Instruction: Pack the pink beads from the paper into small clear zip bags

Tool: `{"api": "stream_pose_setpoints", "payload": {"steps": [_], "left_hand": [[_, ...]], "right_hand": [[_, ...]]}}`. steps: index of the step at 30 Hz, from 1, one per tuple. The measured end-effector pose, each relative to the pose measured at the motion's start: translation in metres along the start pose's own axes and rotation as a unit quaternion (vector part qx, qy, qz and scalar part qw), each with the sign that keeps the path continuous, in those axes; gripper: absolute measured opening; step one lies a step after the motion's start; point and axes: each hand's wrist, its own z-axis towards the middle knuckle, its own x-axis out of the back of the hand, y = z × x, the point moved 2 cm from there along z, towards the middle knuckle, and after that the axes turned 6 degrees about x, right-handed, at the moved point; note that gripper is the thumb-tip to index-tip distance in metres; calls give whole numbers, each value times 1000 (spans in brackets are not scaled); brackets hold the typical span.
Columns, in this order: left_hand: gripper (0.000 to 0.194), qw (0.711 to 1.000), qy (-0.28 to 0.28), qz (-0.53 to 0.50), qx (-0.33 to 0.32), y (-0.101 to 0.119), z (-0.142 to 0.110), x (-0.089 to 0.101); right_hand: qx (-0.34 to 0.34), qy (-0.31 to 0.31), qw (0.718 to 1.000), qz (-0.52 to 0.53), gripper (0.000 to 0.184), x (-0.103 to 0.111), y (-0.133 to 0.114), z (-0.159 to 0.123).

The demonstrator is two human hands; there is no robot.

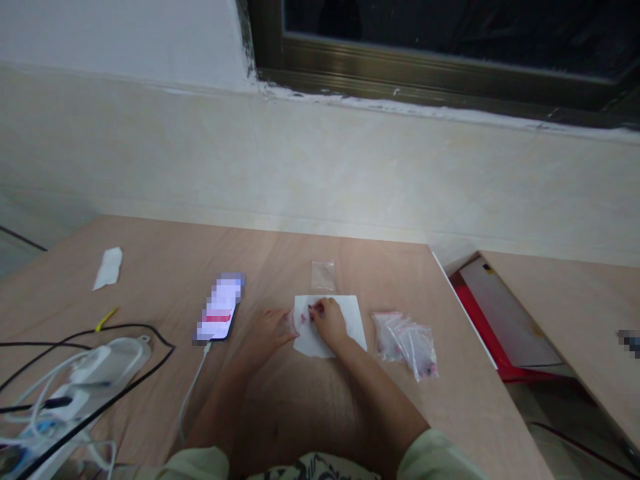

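Note:
A white paper sheet (345, 317) lies on the wooden table (165, 267) with tiny pink pieces (303, 318) on it. My right hand (329, 322) rests on the sheet, fingertips pinched on a small pink piece. My left hand (270, 331) sits at the sheet's left edge, holding a small clear bag (289, 323) against it. An empty clear zip bag (323, 274) lies just beyond the sheet. A pile of small clear bags holding pink bits (407, 340) sits to the right.
A phone (219, 310) with a white cable lies left of my hands. A power strip with black and white cords (75, 387) fills the near left. A crumpled tissue (109, 267) and a yellow object (107, 319) lie far left. The table edge drops at right beside a red object (480, 327).

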Motion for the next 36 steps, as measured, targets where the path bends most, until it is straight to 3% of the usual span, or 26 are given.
{"api": "stream_pose_setpoints", "payload": {"steps": [4, 11, 16, 21, 27, 32, 36], "left_hand": [[42, 1000, -6, 3, 12, -1, 0, 3], [44, 1000, -7, 8, 15, -8, 4, -8], [42, 1000, -5, -1, 5, -6, 5, -9], [39, 1000, -4, -23, -1, 0, 2, 0], [39, 1000, 0, -12, 18, -4, 1, 2], [39, 1000, 21, -18, -4, -12, 4, -6], [40, 1000, 16, -6, -9, -13, 7, -10]], "right_hand": [[5, -12, 1000, 4, 3, -7, 7, 6], [-29, -42, 995, 84, 6, -4, 1, 6], [52, -64, 984, 160, 5, 4, -17, -3], [37, 7, 998, 59, 18, 3, -1, 10], [56, -42, 997, 16, 13, -7, 14, 21], [54, -23, 998, 37, 8, 2, 2, 16], [108, -40, 988, 103, 8, 8, -16, 6]]}}
